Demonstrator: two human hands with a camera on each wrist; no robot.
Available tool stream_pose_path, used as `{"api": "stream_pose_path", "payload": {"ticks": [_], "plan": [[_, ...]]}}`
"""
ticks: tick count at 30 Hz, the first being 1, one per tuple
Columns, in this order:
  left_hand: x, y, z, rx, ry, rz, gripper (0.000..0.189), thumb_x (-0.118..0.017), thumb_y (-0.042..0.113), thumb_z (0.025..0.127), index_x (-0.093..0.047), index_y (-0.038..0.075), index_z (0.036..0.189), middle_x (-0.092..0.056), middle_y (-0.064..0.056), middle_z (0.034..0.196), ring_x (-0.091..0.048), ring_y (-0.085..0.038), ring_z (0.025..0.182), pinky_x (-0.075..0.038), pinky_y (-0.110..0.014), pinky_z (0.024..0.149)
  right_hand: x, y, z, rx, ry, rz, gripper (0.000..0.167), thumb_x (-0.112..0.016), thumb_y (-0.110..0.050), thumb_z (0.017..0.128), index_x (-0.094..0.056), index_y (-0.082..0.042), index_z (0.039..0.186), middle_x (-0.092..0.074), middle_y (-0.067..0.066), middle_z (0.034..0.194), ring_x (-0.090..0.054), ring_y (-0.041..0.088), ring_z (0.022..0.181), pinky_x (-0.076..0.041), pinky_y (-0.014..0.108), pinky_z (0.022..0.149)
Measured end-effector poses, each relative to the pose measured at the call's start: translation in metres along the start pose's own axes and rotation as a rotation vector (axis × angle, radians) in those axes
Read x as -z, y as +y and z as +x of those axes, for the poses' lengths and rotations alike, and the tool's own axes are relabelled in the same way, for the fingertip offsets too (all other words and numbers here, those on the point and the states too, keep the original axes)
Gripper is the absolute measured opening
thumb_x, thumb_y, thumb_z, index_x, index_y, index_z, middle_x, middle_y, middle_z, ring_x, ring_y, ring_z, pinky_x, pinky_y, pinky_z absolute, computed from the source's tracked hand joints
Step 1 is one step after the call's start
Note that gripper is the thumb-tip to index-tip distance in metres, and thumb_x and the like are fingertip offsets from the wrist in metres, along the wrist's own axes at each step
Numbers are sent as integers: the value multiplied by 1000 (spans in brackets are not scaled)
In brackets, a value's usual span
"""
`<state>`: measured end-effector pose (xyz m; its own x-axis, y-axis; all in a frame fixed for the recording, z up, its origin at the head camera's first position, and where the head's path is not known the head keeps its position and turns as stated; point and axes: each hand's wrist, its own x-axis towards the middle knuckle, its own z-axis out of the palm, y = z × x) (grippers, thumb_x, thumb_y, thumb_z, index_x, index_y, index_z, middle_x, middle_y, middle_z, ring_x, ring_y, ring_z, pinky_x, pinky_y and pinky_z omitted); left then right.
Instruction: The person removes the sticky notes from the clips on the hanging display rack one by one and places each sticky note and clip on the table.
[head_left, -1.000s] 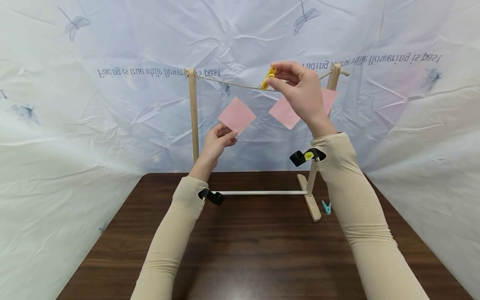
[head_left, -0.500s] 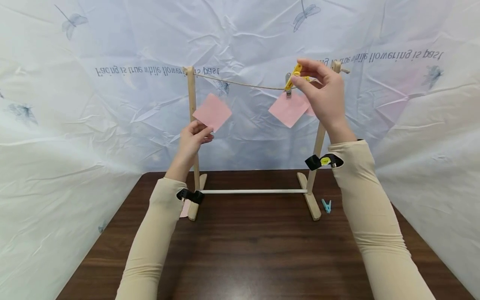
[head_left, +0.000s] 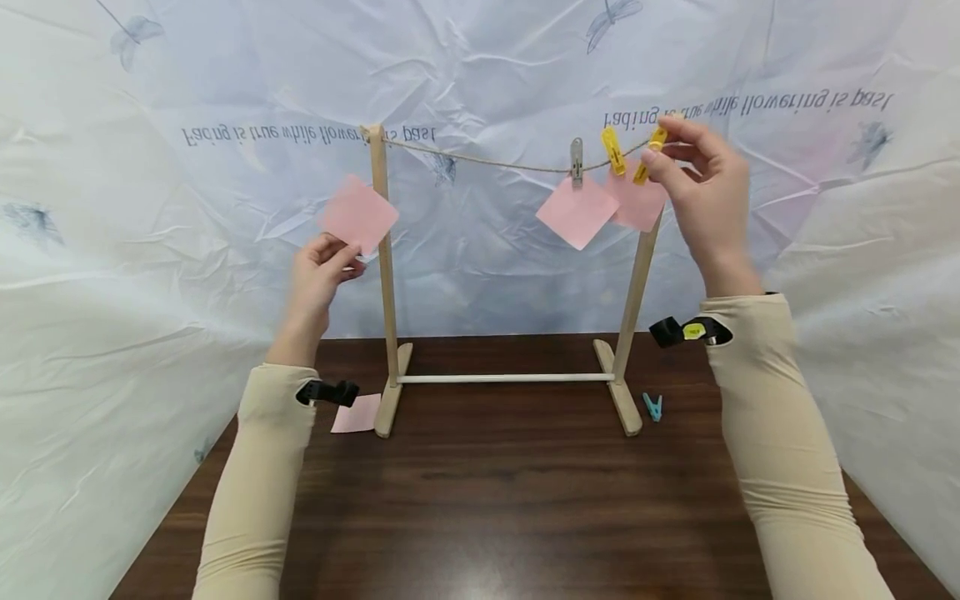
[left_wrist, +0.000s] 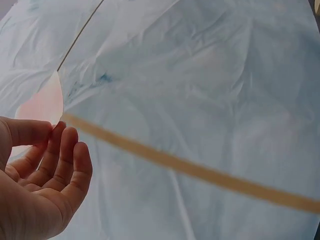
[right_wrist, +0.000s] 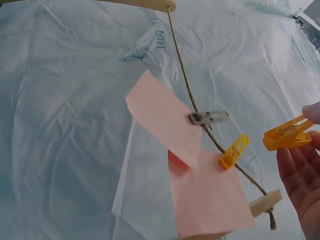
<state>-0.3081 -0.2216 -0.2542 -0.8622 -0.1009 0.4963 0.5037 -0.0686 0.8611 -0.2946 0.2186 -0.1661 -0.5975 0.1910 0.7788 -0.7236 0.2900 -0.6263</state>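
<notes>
- Left hand [head_left: 318, 271], left of centre in the head view: thumb and fingers pinch the held pink square [head_left: 358, 214] by its lower corner
- Held pink square: raised above the left hand, one corner up, in front of the left post [head_left: 382, 250] as the head view sees it
- Right hand [head_left: 705, 187], upper right of the head view: thumb and fingers pinch the held yellow clip [right_wrist: 285, 136]
- Held yellow clip: at right in the right wrist view, gripping end towards the frame's middle, apart from the cord [head_left: 487, 162]
- Cord: strung between the left post and the right post [head_left: 636, 292], sagging, across the upper part of the head view
- Grey clip [head_left: 577, 162]: on the cord, right of centre, with the nearer hanging square [head_left: 576, 214] below it
- Second yellow clip [head_left: 613, 152]: on the cord, right of the grey clip, with the farther hanging square [head_left: 639, 200], partly overlapped by its neighbour
- White rod [head_left: 506, 378]: low between the posts, mid-frame
- Loose pink square [head_left: 358, 414]: flat on the tabletop [head_left: 480, 500], lower left, beside the stand's left foot [head_left: 388, 404]
- Teal clip [head_left: 653, 407]: on the tabletop, lower right, near the stand's right foot [head_left: 624, 404]
- Printed sheet [head_left: 480, 75]: creased, pale, behind everything
</notes>
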Motion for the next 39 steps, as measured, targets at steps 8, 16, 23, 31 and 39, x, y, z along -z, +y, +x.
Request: {"api": "stream_pose_path", "payload": {"ticks": [8, 16, 23, 31, 39], "plan": [[35, 10, -5, 1, 84, -73, 6, -69, 2, 94, -66, 4, 89, -70, -1, 83, -65, -13, 70, -58, -22, 69, 29, 4, -2, -36, 79, -11, 33, -75, -9, 90, -73, -11, 123, -68, 1, 115, -61, 15, 97, -51, 21, 79], [69, 12, -16, 32, 165, -83, 5, -72, 4, 93, -67, 3, 93, -69, -2, 83, -64, -13, 69, -58, -22, 67, 47, 11, -4, -48, 134, 140, 31, -78, -2, 86, -74, -5, 117, -68, 7, 110, -61, 17, 91, -51, 22, 75], [90, 9, -25, 49, 199, -102, 6, -70, -2, 92, -67, 2, 89, -70, -3, 82, -65, -14, 66, -58, -22, 64, 57, 19, -9, -102, 159, 19, 31, -74, -6, 90, -73, -9, 121, -67, 3, 113, -61, 14, 92, -51, 21, 79], [107, -2, -36, 95, 257, -104, 8, -69, -4, 92, -67, 1, 87, -69, -3, 79, -65, -13, 63, -58, -21, 62, 60, 33, -20, -161, 162, -18, 32, -76, -6, 89, -73, -9, 121, -67, 1, 109, -63, 12, 92, -51, 19, 82], [120, -21, -46, 182, 275, -51, 9, -70, 1, 93, -65, 4, 87, -69, -1, 79, -65, -11, 64, -58, -20, 63, 69, 61, -38, -229, 137, -48, 33, -77, -9, 90, -73, -11, 123, -68, -3, 109, -63, 9, 93, -49, 15, 81]]}}
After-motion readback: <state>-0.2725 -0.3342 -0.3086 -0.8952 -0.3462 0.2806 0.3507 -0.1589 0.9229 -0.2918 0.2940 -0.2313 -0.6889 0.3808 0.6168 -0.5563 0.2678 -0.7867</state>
